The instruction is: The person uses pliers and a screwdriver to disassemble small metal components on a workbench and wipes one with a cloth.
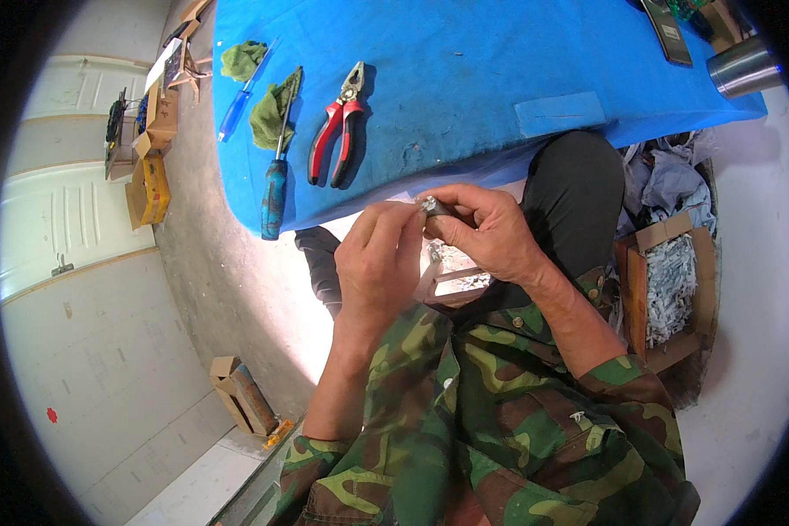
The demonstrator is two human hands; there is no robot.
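Note:
Both my hands meet just off the front edge of the blue-covered table [465,88]. In my right hand [497,235] is a small dark cylindrical piece [438,209] with a ragged silvery end, gripped between thumb and fingers. Against that silvery end, the fingertips of my left hand [379,254] are pinched together; whatever they hold is too small to make out. On the table lie red-and-black pliers [337,131], a screwdriver with a worn turquoise handle [273,197] and a slimmer blue screwdriver [237,112]. Two crumpled green pieces [272,116] lie by the screwdrivers.
A metal cylinder [745,67] and a dark phone-like device [667,33] are at the table's right end. Right of my knee stands a cardboard box [633,294] of whitish strips, below plastic bags [671,184]. Another carton [241,394] sits on the floor at left.

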